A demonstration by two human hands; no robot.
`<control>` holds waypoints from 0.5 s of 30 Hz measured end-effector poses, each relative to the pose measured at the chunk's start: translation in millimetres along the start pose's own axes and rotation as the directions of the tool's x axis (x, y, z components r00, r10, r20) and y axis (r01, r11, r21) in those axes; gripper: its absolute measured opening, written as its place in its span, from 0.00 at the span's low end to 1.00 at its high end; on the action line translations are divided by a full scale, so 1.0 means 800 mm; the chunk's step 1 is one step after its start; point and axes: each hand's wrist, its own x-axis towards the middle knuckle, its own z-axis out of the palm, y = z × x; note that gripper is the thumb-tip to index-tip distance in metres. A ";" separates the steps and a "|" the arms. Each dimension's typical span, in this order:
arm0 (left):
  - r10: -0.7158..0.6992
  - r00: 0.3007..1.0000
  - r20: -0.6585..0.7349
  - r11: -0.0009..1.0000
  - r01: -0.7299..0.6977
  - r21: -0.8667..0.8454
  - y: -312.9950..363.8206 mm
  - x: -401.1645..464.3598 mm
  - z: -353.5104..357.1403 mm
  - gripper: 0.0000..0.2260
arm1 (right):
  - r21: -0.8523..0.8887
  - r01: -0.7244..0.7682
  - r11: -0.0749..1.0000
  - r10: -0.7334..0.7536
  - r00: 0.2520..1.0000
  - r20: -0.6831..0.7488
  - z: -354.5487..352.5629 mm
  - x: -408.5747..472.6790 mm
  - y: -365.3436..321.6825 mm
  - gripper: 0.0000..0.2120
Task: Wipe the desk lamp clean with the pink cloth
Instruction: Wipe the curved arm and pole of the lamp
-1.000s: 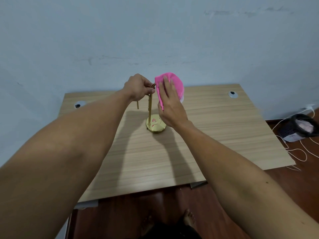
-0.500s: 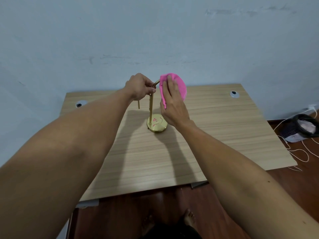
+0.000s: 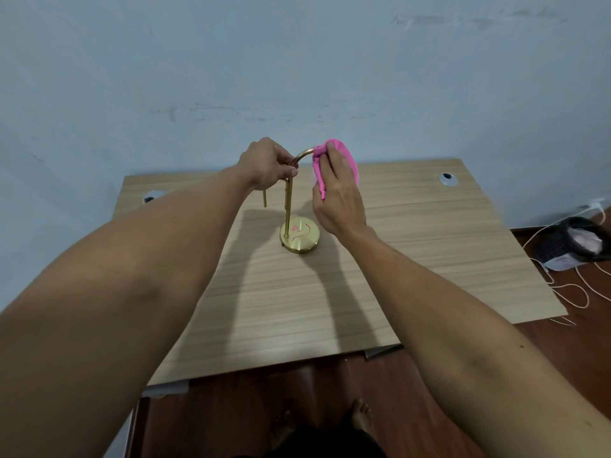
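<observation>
Pale blue wall rises behind a light wood-grain desk with a round cable hole near each far corner, set on a dark reddish wooden floor where a black mesh bin and loose white cords lie off to the right; a person's left hand is closed around the top of the upright stem of a brass desk lamp, fingers curled tight at the start of its curved neck, while the right hand clasps a bunched pink cloth pressed against the far end of that arch, the cloth covering the lamp's head; the lamp's round base, marked with pink scribbles, stands on the desk below and between the two hands
</observation>
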 end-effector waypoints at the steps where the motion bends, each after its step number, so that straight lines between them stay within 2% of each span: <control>1: 0.000 1.000 0.000 1.000 0.000 0.000 0.000 0.000 -0.001 0.04 | -0.027 0.041 0.999 -0.041 0.999 0.003 -0.001 0.001 0.000 0.31; 5: 0.007 1.000 0.016 1.000 -0.007 -0.003 -0.004 0.002 -0.001 0.03 | -0.234 0.378 0.896 -0.378 0.925 0.046 -0.010 0.012 0.006 0.27; 7: 0.010 1.000 0.007 1.000 -0.010 -0.005 -0.001 0.001 0.000 0.04 | -0.269 0.382 0.884 -0.391 0.920 0.024 -0.014 0.015 0.013 0.27; 10: 0.005 1.000 -0.004 1.000 -0.005 -0.010 0.001 -0.003 0.000 0.05 | -0.211 0.221 0.952 -0.234 0.971 -0.041 -0.014 0.012 0.019 0.27; 11: 0.004 1.000 -0.004 1.000 -0.004 -0.011 0.001 -0.003 0.000 0.05 | -0.198 0.213 0.957 -0.226 0.973 -0.047 -0.012 0.010 0.018 0.27; 15: 0.007 1.000 -0.001 1.000 -0.007 -0.005 0.002 -0.003 -0.001 0.05 | -0.247 0.398 0.884 -0.408 0.913 0.012 -0.010 0.019 0.015 0.26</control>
